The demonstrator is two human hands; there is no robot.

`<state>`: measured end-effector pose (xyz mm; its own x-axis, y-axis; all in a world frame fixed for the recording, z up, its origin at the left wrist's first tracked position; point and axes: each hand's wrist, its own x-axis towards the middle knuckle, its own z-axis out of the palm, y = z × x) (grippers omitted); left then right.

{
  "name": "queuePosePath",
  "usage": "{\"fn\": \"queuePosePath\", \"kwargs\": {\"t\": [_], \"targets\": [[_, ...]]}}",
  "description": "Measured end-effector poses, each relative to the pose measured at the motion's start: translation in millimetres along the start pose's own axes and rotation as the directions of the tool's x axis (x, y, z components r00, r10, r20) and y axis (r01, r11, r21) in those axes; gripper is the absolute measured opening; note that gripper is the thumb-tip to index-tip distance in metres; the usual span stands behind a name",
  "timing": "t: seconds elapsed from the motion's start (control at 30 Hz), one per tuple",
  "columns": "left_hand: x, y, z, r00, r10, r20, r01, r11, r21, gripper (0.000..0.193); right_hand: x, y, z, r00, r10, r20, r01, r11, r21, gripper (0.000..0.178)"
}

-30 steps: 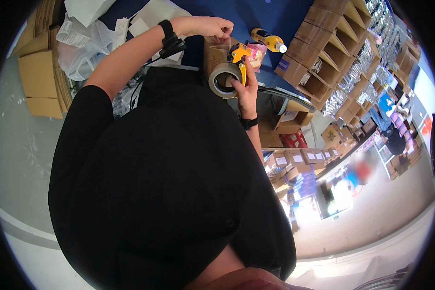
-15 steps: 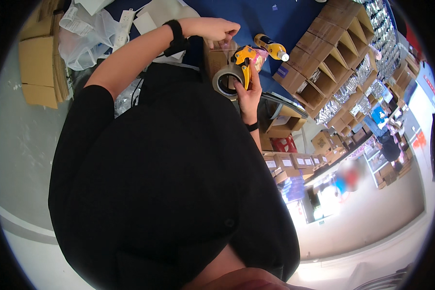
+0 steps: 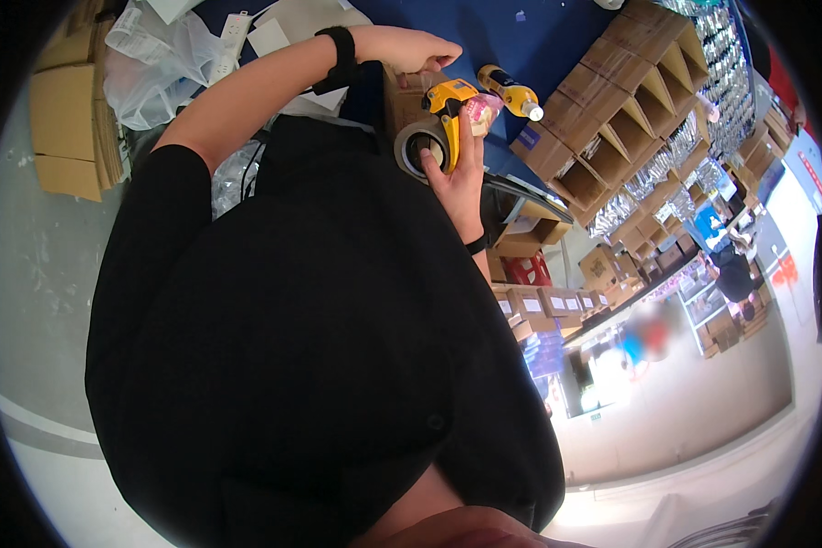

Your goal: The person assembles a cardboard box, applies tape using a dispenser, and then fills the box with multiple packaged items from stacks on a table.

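My right hand (image 3: pixel 459 180) grips a yellow and black tape dispenser (image 3: pixel 450 95) with a large roll of tape (image 3: pixel 409 151), tilted over a brown cardboard box (image 3: pixel 405 102). My left hand (image 3: pixel 420 51) sits at the far side of the box, fingers curled in and pressed together; whatever they may hold is hidden. Just beyond the dispenser is a small pink package (image 3: pixel 483 111), partly covered by my right fingers. A bottle with yellow-orange contents and a white cap (image 3: pixel 511 93) lies to the right of both hands.
A blue table surface (image 3: pixel 484 27) spreads beyond my hands. Divided cardboard boxes (image 3: pixel 603 119) are stacked on the right, near silver-wrapped goods (image 3: pixel 717 64). At the left are a white power strip (image 3: pixel 231 41), clear plastic bags (image 3: pixel 151 68) and flattened cartons (image 3: pixel 67 128). Another person (image 3: pixel 732 274) stands far right.
My right hand has drawn the tape dispenser slightly to the left and tilted it differently over the box. My left hand has shifted slightly right, its fingers still curled.
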<state>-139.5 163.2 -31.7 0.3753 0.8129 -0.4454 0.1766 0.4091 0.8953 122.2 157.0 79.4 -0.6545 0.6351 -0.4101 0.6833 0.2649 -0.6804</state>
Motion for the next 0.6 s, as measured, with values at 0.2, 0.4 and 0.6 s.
{"fn": "queuePosePath", "kwargs": {"t": [0.2, 0.4, 0.6], "targets": [[21.8, -32.4, 3.4, 0.998, -0.056, -0.017, 0.057, 0.995, 0.087, 0.01, -3.9, 11.3, -2.2, 0.994, 0.102, 0.039, -0.109, 0.92, 0.375, 0.082], [20.0, -21.0, 0.2, 0.996, -0.085, 0.017, 0.083, 0.991, 0.104, 0.008, 2.7, 35.9, 12.2, 0.994, 0.099, 0.05, -0.1, 0.598, 0.795, 0.092], [32.1, -46.2, 2.2, 0.999, -0.021, -0.048, 0.025, 0.995, 0.095, 0.008, -6.0, 75.6, 8.0, 0.937, 0.13, 0.324, -0.347, 0.249, 0.904, 0.091]]}}
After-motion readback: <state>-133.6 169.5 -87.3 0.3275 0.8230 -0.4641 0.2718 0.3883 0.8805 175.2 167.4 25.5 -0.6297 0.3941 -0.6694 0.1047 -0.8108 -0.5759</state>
